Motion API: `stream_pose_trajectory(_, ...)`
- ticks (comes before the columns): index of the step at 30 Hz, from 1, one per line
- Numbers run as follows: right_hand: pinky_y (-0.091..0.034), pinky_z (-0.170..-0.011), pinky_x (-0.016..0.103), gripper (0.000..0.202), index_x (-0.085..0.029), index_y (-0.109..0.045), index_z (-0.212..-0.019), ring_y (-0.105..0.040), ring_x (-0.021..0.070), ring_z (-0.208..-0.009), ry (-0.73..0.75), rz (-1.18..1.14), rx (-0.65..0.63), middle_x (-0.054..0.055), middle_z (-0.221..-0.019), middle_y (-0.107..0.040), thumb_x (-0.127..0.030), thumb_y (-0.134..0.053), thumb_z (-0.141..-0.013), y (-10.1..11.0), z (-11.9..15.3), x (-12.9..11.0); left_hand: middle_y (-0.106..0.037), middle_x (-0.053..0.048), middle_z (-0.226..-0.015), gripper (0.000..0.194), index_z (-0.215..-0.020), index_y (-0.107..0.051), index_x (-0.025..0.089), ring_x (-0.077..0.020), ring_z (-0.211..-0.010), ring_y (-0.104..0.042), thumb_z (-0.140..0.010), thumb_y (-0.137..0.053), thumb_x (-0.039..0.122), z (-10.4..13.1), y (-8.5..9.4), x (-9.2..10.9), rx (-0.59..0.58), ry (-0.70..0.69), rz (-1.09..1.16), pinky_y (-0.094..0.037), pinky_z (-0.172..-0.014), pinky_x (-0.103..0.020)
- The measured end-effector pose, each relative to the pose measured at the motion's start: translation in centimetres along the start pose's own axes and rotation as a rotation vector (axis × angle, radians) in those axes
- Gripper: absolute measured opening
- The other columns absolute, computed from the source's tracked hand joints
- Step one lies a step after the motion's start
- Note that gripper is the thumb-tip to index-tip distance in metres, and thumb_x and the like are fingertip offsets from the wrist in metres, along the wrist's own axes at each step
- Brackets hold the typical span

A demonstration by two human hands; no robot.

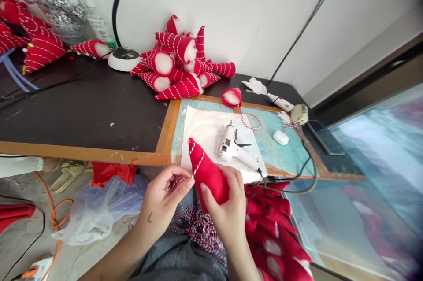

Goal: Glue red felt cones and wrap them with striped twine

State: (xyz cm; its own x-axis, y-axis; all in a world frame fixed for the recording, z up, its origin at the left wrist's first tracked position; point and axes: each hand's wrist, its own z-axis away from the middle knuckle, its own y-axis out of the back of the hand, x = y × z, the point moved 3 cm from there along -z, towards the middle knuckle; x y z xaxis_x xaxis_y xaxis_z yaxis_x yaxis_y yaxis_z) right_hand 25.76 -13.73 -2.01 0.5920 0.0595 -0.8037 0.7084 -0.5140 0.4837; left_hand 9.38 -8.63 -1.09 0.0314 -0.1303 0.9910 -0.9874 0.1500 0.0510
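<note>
A red felt cone stuffed plump is held in my right hand, its pointed tip up and to the left. Red-and-white twisted cord winds around the upper part of the cone. Between thumb and fingertips, my left hand pinches that cord close to the cone's left side. A tangled heap of the same cord lies on my lap below. Just beyond the cone, a white hot glue gun rests on a white sheet of paper.
Several cord-wrapped red cones are piled against the wall beside a lamp base. Unwrapped red cones lie at my right. A small bottle, white case and phone sit toward the table's right. Plastic bags are on the floor.
</note>
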Motion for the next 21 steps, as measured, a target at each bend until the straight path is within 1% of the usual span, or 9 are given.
stream_pose_trajectory(3,-0.053,-0.099,0.046,0.036,-0.028,-0.067,-0.119,-0.064,0.0278,-0.113,-0.103,-0.189,-0.095,0.007,-0.119,-0.067,-0.042,-0.075,-0.087,0.1,0.0,0.3,-0.068,0.001,-0.079,0.017,-0.087,-0.069,0.021,-0.0115,-0.07,-0.062,-0.093,-0.072,0.036,-0.3,0.4,-0.5,0.039,0.042,0.009,-0.047,-0.064,-0.017)
stream_pose_trajectory(7,-0.052,-0.098,0.041,0.043,-0.027,-0.068,-0.12,-0.067,0.0259,-0.108,-0.323,-0.512,-0.269,0.006,-0.118,-0.073,-0.05,-0.078,-0.085,-0.2,0.5,0.9,-0.063,0.002,-0.076,0.028,-0.087,-0.067,0.02,-0.0105,-0.063,-0.053,-0.094,-0.072,0.047,-0.5,0.8,-1.0,0.083,0.053,0.041,-0.041,-0.058,-0.018)
stream_pose_trajectory(10,-0.053,-0.094,0.035,0.047,-0.026,-0.069,-0.12,-0.068,0.0245,-0.104,-0.48,-0.765,-0.374,0.005,-0.115,-0.075,-0.054,-0.078,-0.084,-0.5,0.8,0.7,-0.059,0.002,-0.072,0.036,-0.082,-0.063,0.019,-0.0111,-0.061,-0.048,-0.092,-0.074,0.052,-0.1,0.6,-1.3,0.045,0.073,0.103,-0.04,-0.057,-0.02)
stream_pose_trajectory(13,-0.055,-0.091,0.035,0.047,-0.024,-0.072,-0.115,-0.07,0.0251,-0.101,-0.545,-0.923,-0.411,0.006,-0.112,-0.076,-0.056,-0.079,-0.082,-0.9,0.9,0.1,-0.059,0.001,-0.074,0.041,-0.08,-0.062,0.018,-0.0128,-0.066,-0.051,-0.09,-0.076,0.056,0.5,0.1,-1.7,0.007,0.116,0.209,-0.042,-0.061,-0.021)
stream_pose_trajectory(15,-0.057,-0.089,0.037,0.046,-0.023,-0.072,-0.113,-0.071,0.0264,-0.099,-0.549,-0.952,-0.401,0.006,-0.11,-0.076,-0.057,-0.078,-0.082,-1.2,1.0,0.0,-0.057,0.001,-0.074,0.04,-0.081,-0.062,0.018,-0.0128,-0.067,-0.05,-0.09,-0.077,0.054,1.0,0.1,-1.7,-0.008,0.134,0.26,-0.041,-0.061,-0.021)
stream_pose_trajectory(17,-0.058,-0.087,0.038,0.047,-0.023,-0.072,-0.114,-0.072,0.0266,-0.096,-0.533,-0.913,-0.363,0.006,-0.109,-0.077,-0.056,-0.078,-0.082,-1.4,1.0,0.3,-0.055,0.002,-0.073,0.037,-0.082,-0.062,0.019,-0.0119,-0.066,-0.047,-0.091,-0.077,0.051,1.3,0.2,-1.3,-0.022,0.129,0.272,-0.039,-0.06,-0.02)
stream_pose_trajectory(19,-0.059,-0.088,0.039,0.048,-0.025,-0.07,-0.118,-0.071,0.0264,-0.098,-0.5,-0.815,-0.32,0.006,-0.111,-0.076,-0.056,-0.079,-0.081,-1.5,1.0,0.8,-0.054,0.002,-0.073,0.034,-0.081,-0.062,0.019,-0.0113,-0.065,-0.047,-0.092,-0.076,0.048,1.5,0.4,-0.7,-0.04,0.105,0.257,-0.038,-0.06,-0.02)
stream_pose_trajectory(21,-0.058,-0.094,0.041,0.049,-0.025,-0.068,-0.12,-0.07,0.0271,-0.104,-0.446,-0.683,-0.281,0.007,-0.115,-0.075,-0.055,-0.079,-0.082,-1.4,0.9,1.1,-0.055,0.002,-0.073,0.033,-0.08,-0.062,0.02,-0.011,-0.065,-0.048,-0.093,-0.076,0.046,1.5,0.5,0.1,-0.058,0.077,0.229,-0.039,-0.06,-0.02)
